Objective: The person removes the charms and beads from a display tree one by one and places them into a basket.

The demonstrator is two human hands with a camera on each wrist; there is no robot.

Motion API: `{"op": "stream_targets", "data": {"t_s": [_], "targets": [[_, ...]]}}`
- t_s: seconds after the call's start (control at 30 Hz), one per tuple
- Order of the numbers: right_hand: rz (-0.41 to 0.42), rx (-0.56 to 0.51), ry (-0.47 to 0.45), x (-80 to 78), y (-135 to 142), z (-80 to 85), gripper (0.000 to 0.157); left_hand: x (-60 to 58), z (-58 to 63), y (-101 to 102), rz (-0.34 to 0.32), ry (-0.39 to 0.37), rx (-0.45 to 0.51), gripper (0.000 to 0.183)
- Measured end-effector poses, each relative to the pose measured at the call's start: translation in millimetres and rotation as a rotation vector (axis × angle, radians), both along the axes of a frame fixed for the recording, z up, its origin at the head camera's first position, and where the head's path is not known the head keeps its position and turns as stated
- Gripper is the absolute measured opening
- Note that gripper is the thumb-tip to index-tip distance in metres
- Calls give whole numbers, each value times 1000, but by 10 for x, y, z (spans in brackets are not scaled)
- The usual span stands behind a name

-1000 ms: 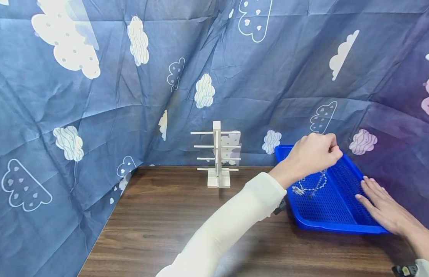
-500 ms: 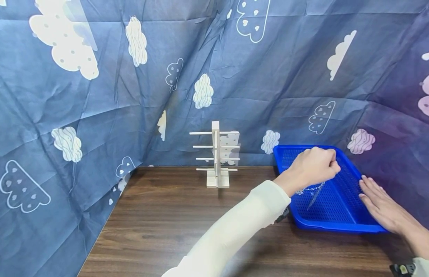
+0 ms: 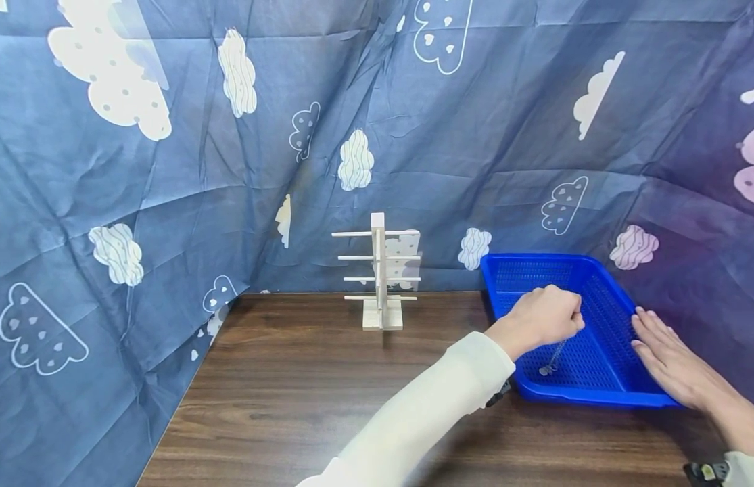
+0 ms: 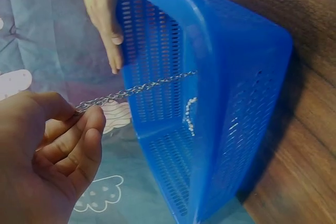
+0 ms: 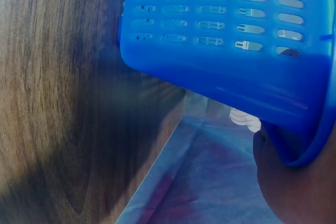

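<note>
My left hand (image 3: 542,314) is over the blue plastic basket (image 3: 596,396), thumb and fingers pinching a silver chain (image 4: 142,87). In the head view the chain hangs below the hand into the basket, with a small lump at its lower end. A strand of white beads (image 4: 189,116) shows inside the basket in the left wrist view; the hand hides it from the head. At the basket's right side, my right hand (image 3: 675,358) rests on the rim with fingers extended. Only a dark part of that hand appears in the right wrist view.
A pale wooden rack (image 3: 378,270) with several thin horizontal pegs stands on the brown wooden table (image 3: 291,379), left of the basket. Behind it hangs a blue cloth (image 3: 230,169) with cloud prints, which also runs along the table's left side.
My left hand has come lower and a little left, with the chain hanging from it. The bead strand has gone out of sight behind it in the head view. My right hand stays put.
</note>
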State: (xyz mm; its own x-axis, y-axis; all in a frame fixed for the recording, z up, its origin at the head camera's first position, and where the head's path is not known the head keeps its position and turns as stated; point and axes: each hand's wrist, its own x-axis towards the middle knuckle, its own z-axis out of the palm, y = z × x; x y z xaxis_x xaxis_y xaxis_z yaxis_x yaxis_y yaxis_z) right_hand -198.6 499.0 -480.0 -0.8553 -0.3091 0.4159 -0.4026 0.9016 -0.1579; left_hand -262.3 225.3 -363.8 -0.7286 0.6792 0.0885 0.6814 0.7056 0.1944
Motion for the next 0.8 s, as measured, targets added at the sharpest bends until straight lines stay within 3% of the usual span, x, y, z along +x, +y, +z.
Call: {"op": "stream_targets", "data": {"t_s": [0.33,0.8], "targets": [[-1,1,6,4,1,1,55,-8,-132,93,11,26,-97,27],[11,7,21,4,2,1,54,-24,-141,74,4,12,-79,25]]}}
